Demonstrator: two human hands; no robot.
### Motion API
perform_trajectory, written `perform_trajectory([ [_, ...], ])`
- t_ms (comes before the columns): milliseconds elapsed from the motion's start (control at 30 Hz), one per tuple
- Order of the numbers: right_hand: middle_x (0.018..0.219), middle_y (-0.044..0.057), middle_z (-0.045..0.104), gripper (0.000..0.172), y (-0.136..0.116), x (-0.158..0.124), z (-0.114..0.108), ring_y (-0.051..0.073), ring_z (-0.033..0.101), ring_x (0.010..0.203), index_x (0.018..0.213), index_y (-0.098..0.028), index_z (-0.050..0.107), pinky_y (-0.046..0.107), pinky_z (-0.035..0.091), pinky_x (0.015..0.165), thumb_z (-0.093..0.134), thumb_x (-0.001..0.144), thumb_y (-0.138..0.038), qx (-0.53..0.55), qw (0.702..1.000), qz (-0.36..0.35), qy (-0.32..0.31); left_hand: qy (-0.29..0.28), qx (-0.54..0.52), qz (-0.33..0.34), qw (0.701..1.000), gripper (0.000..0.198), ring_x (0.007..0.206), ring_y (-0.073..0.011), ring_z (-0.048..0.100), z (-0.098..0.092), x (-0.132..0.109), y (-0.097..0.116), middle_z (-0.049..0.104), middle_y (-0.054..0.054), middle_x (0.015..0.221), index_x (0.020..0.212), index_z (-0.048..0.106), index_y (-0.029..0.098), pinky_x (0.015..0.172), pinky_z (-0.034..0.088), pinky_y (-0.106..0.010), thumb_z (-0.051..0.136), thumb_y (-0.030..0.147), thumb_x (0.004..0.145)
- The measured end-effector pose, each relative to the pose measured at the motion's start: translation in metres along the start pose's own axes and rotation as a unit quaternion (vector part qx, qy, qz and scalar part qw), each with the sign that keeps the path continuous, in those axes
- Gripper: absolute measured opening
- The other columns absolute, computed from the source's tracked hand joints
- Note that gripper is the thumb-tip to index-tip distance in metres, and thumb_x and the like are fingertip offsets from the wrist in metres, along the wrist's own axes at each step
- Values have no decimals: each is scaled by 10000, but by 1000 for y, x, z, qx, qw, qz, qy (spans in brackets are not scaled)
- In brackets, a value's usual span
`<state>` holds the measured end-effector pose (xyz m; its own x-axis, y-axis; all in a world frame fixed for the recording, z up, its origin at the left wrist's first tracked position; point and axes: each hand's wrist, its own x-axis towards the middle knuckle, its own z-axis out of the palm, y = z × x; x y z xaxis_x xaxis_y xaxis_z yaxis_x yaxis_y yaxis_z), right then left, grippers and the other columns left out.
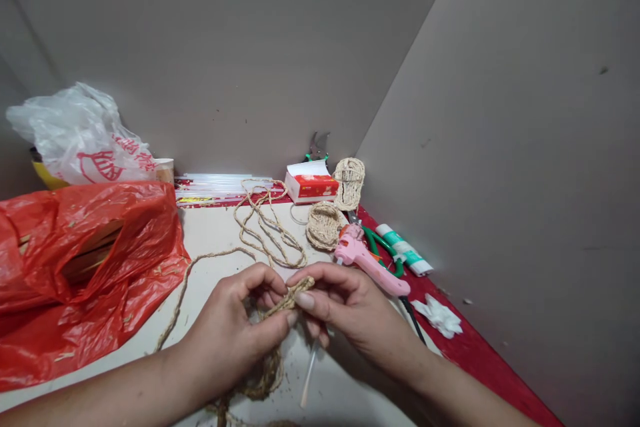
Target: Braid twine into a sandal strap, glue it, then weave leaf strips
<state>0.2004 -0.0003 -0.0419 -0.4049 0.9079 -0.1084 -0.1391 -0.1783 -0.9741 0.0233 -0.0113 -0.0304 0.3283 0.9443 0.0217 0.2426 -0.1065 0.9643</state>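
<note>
Up close, both sets of fingertips pinch a twisted bit of jute rope (pixel 287 299) — left hand (pixel 235 333) and right hand (pixel 345 307) closed on it above the white tabletop (pixel 215 233). Loose rope trails away uncoiled. Two small woven sandals (pixel 336 207) lie finished by the pink glue gun (pixel 370 263) — this piece looks barely begun.

Even, soft light from above on my feed; faint shadows under hands (pixel 295 320). Wide-angle stretch at edges, walls bend. Center sharp, no glare, slight blur near bottom.
</note>
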Motion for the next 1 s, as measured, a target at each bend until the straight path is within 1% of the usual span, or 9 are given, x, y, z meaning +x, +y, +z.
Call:
perform_trajectory([
  [100, 567, -31, 586, 275, 0, 1, 0, 50, 496, 453, 880, -162, 659, 154, 405, 440, 755, 732, -372, 13, 1000, 0, -10, 7, 5, -14, 1000, 89, 664, -124, 501, 0, 0, 0, 563, 16, 679, 731, 567, 170, 639, 409, -236, 604, 241, 770],
  [233, 567, -41, 581, 289, 0, 1, 0, 41, 483, 457, 867, -165, 662, 156, 407, 465, 808, 670, -319, 17, 1000, 6, -10, 23, 33, -13, 999, 89, 631, -117, 485, 1, 0, 2, 543, 25, 643, 696, 573, 166, 608, 395, -226, 605, 227, 752],
  [400, 570, -24, 608, 241, -1, 2, -4, 47, 499, 457, 827, -160, 680, 161, 413, 467, 802, 680, -307, 9, 1000, -19, 12, 27, 67, 17, 997, 19, 657, -126, 528, 1, 0, 5, 601, 14, 676, 718, 610, 167, 639, 415, -231, 597, 173, 731],
  [500, 534, -36, 590, 236, -1, 4, -7, 51, 496, 440, 823, -166, 684, 163, 410, 454, 808, 672, -299, 13, 999, -26, 21, 34, 84, 38, 995, 72, 658, -125, 550, 1, -1, 4, 634, 14, 683, 732, 648, 173, 641, 421, -226, 588, 132, 724],
  [667, 609, -34, 610, 215, -1, 4, -7, 56, 515, 496, 868, -184, 696, 169, 412, 479, 796, 685, -235, 17, 999, -41, -23, 45, 78, 46, 995, 124, 650, -116, 570, 4, -2, -1, 669, 15, 695, 755, 687, 182, 631, 432, -211, 587, 115, 727],
  [767, 691, -21, 633, 178, -3, 3, -7, 58, 529, 547, 838, -183, 711, 170, 417, 498, 793, 682, -202, 11, 998, -53, -39, 39, 78, 38, 995, 126, 658, -122, 579, 3, -3, -1, 669, 10, 700, 748, 687, 183, 634, 441, -218, 580, 118, 731],
  [900, 703, -7, 641, 164, -5, 4, -8, 61, 528, 541, 817, -170, 721, 181, 432, 510, 795, 680, -220, -5, 998, -66, -9, 42, 84, 54, 994, 179, 743, -139, 602, 2, -5, 1, 678, -4, 806, 851, 684, 197, 704, 462, -241, 598, 125, 713],
  [967, 665, -12, 631, 188, -5, 5, -10, 60, 518, 514, 805, -168, 718, 178, 429, 491, 812, 656, -235, -3, 998, -66, 8, 48, 67, 37, 996, 267, 736, -136, 596, 3, -5, 1, 671, -7, 845, 953, 656, 204, 702, 471, -245, 621, 141, 696],
  [1000, 645, -17, 622, 200, -5, 6, -10, 59, 510, 500, 801, -169, 715, 176, 427, 478, 819, 646, -243, 0, 998, -66, 13, 47, 53, 18, 997, 308, 706, -131, 588, 3, -5, 1, 660, -4, 824, 998, 634, 203, 678, 474, -244, 628, 154, 694],
])
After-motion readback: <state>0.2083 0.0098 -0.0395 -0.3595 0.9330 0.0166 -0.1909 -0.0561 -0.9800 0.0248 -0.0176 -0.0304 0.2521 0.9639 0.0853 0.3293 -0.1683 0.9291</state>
